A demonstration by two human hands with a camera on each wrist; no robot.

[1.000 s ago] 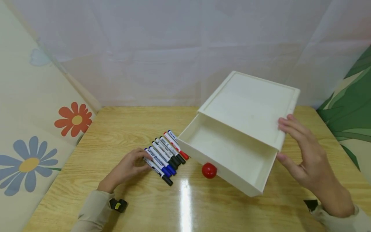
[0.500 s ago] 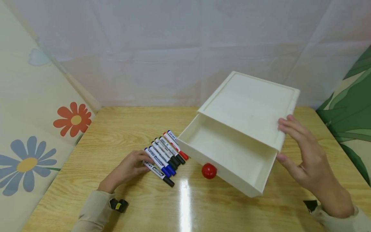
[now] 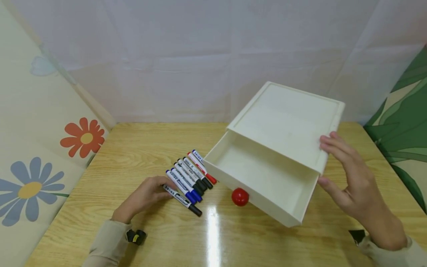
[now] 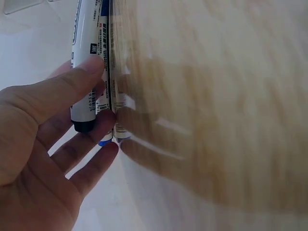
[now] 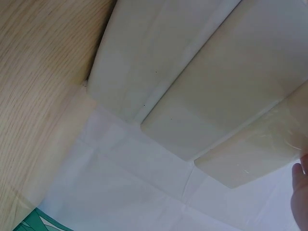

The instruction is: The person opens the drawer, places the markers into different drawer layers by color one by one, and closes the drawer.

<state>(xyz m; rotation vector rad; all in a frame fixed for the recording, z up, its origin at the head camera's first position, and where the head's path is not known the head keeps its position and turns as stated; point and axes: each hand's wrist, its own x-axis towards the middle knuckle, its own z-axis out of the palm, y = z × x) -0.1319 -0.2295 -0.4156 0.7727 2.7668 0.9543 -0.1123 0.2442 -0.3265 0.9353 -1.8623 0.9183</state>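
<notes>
My left hand [image 3: 145, 195] pinches the black-capped marker [image 3: 181, 200], just swung off the blue-capped markers [image 3: 180, 186] toward the near edge of the surface [image 3: 173, 241], so likely freed; right hand [image 3: 357, 189], loosely spread, touches drawer unit [image 3: 290, 120].

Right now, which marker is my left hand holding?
The leftmost one, a black-capped marker lying beside the blue-capped pair. It's the only marker pinched by your left hand.

Left hand [image 3: 146, 194] pinches while right hand [image 3: 355, 180] spreads thumb [image 3: 333, 192] from fingers [image 3: 341, 148]
</notes>
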